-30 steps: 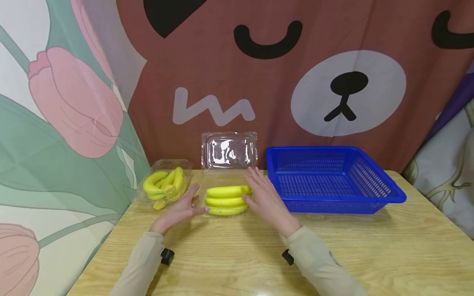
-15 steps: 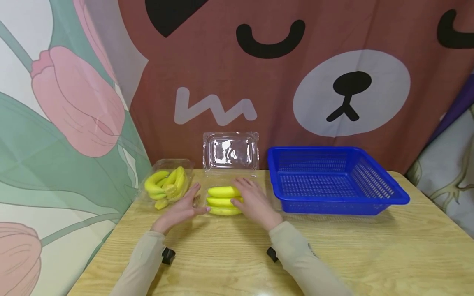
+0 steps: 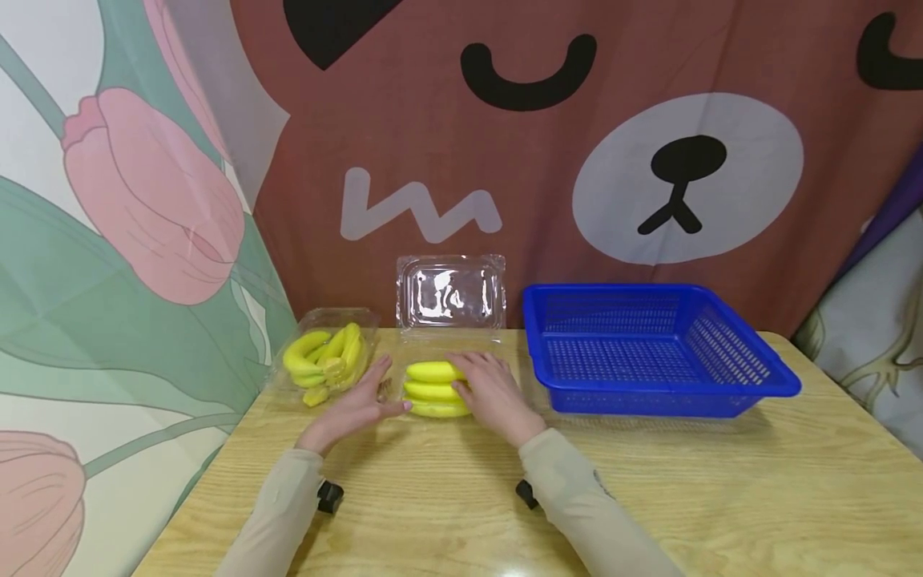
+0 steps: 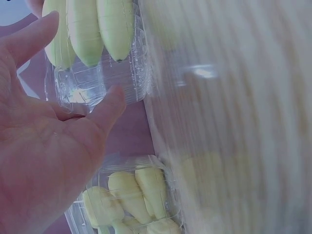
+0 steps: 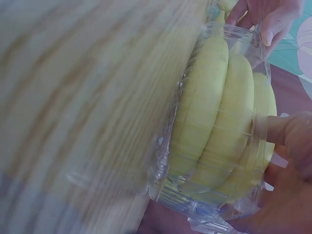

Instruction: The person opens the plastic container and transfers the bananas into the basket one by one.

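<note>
Lying in an open clear clamshell tray (image 5: 204,204) near the worktop's (image 3: 649,497) far left edge: one bunch of yellow bananas (image 3: 430,390), with the right hand (image 3: 490,394) laid over its right end, fingers curled on the fruit, and the left hand (image 3: 358,405) spread flat, fingertips steadying the tray's left end. A second, closed banana pack (image 3: 324,361) sits just left and a blue basket (image 3: 649,353) right; lifting well likely means cupping the whole bunch while the left hand pins the flimsy tray
</note>
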Action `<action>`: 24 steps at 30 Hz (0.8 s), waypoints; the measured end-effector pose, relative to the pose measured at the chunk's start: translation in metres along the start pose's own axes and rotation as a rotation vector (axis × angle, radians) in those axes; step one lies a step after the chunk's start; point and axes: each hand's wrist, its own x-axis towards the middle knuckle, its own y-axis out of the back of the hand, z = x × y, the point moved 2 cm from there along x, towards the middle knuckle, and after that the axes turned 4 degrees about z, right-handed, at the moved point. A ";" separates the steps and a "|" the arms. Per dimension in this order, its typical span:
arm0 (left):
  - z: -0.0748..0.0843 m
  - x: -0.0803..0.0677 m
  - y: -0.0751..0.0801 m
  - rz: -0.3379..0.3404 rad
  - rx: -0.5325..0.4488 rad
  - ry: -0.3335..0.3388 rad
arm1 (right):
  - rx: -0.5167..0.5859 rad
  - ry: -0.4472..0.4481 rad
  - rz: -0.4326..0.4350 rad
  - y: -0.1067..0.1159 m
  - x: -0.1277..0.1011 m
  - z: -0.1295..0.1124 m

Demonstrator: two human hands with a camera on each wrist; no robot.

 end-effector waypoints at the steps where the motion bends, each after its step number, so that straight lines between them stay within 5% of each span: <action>1: 0.000 0.000 0.000 0.000 0.001 0.001 | -0.001 0.000 0.003 0.000 0.000 0.000; 24: 0.000 0.000 0.000 0.011 0.019 0.007 | -0.037 0.004 0.106 0.025 0.004 -0.012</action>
